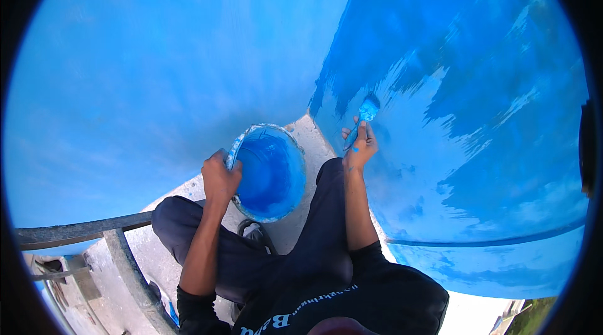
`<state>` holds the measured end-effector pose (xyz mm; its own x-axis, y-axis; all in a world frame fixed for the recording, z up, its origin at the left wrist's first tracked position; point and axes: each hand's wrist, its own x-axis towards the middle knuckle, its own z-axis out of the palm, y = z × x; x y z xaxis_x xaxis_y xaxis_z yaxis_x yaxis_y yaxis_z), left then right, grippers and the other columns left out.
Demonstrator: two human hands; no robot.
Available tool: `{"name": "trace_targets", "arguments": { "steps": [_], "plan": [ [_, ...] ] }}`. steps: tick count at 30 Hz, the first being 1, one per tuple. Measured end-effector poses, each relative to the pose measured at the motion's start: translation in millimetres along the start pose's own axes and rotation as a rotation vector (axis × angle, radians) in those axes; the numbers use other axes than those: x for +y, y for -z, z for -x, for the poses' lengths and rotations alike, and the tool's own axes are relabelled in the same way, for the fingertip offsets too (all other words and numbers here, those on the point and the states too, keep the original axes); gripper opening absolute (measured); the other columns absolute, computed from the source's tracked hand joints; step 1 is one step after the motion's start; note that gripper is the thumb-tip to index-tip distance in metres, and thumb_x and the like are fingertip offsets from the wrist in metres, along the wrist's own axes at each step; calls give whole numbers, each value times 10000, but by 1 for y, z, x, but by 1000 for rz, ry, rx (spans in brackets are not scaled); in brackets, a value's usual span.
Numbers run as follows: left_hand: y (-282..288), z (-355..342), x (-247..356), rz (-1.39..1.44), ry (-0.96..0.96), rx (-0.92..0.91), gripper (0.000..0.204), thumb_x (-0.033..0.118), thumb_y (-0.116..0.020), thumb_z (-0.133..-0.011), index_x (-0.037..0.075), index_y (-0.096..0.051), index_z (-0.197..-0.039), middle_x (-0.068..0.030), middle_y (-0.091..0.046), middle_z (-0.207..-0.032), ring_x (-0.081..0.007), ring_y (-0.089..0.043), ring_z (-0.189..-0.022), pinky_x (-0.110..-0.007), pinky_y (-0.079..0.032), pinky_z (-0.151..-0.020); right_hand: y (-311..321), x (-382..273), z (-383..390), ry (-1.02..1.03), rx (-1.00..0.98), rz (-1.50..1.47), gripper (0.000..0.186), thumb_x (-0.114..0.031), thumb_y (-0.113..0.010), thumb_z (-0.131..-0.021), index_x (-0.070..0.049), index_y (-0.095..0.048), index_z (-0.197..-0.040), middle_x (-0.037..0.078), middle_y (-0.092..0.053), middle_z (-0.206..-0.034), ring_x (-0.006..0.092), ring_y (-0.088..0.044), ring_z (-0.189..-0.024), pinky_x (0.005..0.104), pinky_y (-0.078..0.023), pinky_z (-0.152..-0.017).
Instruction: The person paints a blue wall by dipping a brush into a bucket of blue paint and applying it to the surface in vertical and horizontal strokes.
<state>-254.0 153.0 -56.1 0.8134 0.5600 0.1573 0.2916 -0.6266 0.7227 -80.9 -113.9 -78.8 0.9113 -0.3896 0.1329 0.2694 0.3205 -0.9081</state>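
My left hand (221, 178) is closed round the rim of a bucket (300, 165), which is tilted so its mouth faces up at me. Blue paint (260, 175) coats the bucket's inside and lies in it. In my right hand (361, 146) is a paintbrush (369, 109), its bristles against the wall on the right, its handle between my fingers. That right wall (402, 165) is light blue with darker blue strokes (477, 84) spreading over its upper part. Paint specks mark my right hand.
A lighter blue wall (157, 84) meets the right wall at a corner just beyond the bucket. I crouch on a pale ledge (308, 137), a shoe (256, 232) below the bucket. A ladder-like frame (129, 259) stands at lower left. A dark blue line (490, 241) crosses the right wall.
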Motion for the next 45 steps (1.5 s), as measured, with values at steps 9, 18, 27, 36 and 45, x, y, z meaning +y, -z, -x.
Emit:
{"name": "trace_targets", "arguments": {
  "steps": [9,18,27,36,45],
  "plan": [
    [2,2,6,14,1,26,212,112,-732,-735,-44,-589,-749,-261,-637,-735,-447,-649,-726,-469,-513,-662,25,-11,-2,7,8,105,401,-173,-600,-969,144,-569,-1213,195,-700,-1045,213,-693,-620,277,-526,-462],
    [0,4,1,-7,-30,34,215,112,-730,-734,-41,-579,-734,-254,-630,-717,-447,-645,-712,-471,-508,-652,49,28,-2,-216,77,103,340,-163,-610,-946,136,-609,-1108,190,-712,-1028,176,-669,-589,255,-462,-411],
    [0,3,10,-6,-23,23,221,118,-730,-744,-40,-576,-738,-253,-631,-716,-444,-647,-704,-459,-509,-641,68,46,-10,-260,129,159,319,-150,-601,-946,139,-616,-1079,217,-710,-995,163,-616,-491,248,-404,-347],
    [-3,2,2,-19,6,1,199,113,-729,-736,-40,-606,-771,-255,-639,-728,-438,-656,-716,-459,-515,-649,48,-43,-4,57,-7,46,332,-151,-613,-939,139,-609,-1102,216,-709,-1019,135,-571,-464,239,-382,-339],
    [-3,2,6,-9,42,-28,196,113,-725,-740,-39,-604,-762,-255,-641,-731,-440,-657,-722,-456,-514,-653,96,8,-6,-189,19,251,346,-156,-611,-955,145,-611,-1125,212,-719,-969,136,-577,-445,246,-368,-333]
  ]
}}
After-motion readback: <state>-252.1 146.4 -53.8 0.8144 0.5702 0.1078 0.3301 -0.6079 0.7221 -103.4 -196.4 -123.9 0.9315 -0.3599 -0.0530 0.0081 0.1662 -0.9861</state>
